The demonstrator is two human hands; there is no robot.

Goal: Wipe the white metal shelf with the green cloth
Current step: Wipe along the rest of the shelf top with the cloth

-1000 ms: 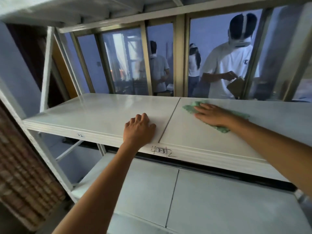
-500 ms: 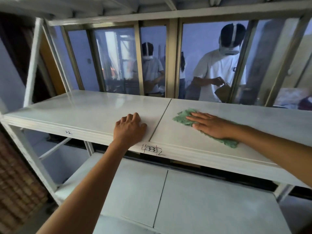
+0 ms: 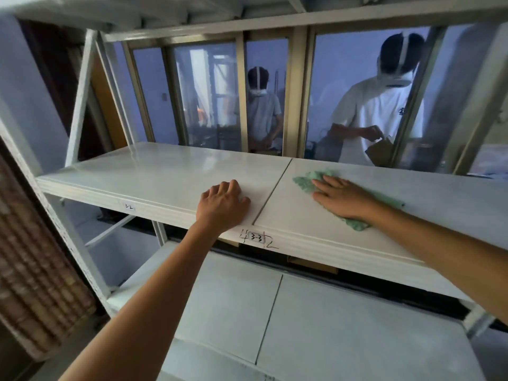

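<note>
The white metal shelf [image 3: 154,171] runs across the middle of the view, split by a seam into a left and a right panel. A green cloth [image 3: 306,181] lies flat on the right panel just past the seam. My right hand [image 3: 343,198] presses palm-down on the cloth with fingers spread, hiding its middle part. My left hand [image 3: 222,206] rests on the front edge of the left panel, fingers curled over the surface, with nothing in it.
A lower shelf board [image 3: 330,320] sits below, another board overhead. White uprights [image 3: 79,97] brace the left end. Behind the shelf is a window [image 3: 209,97] with two people beyond it. A brown woven surface [image 3: 30,270] stands at the left.
My right hand has slid the cloth along the right panel, towards the seam and then slightly back toward the rear. My left hand stays on the front edge; the view shifted.
</note>
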